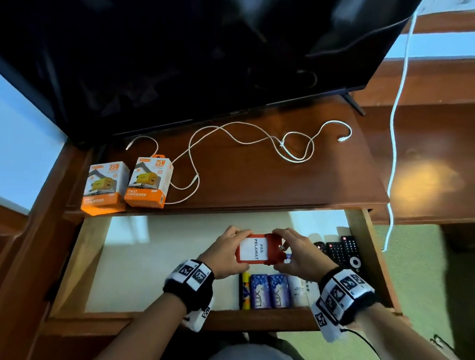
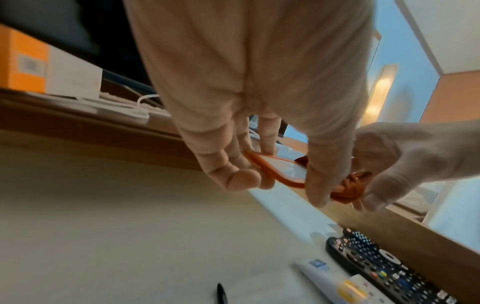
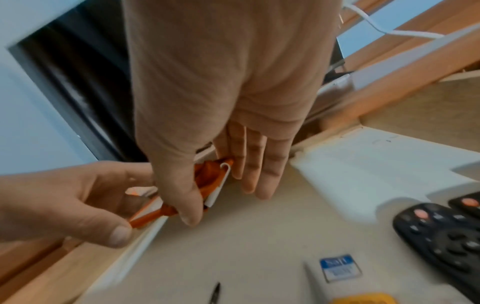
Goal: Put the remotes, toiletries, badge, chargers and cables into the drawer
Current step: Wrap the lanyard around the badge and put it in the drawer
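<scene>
Both hands hold a red badge with a white "PAS PELAWAT" card above the open drawer. My left hand pinches its left edge; in the left wrist view the badge sits between thumb and fingers. My right hand grips the right end with the bunched red lanyard and its clip. Black remotes lie at the drawer's right. Purple soap packs and tubes lie at its front. Two orange charger boxes and a white cable lie on the desk top.
A black TV stands on the wooden desk behind the cable. Another white cord hangs down at the right. The drawer's left half shows bare pale lining. A dark thin object lies on the drawer bottom.
</scene>
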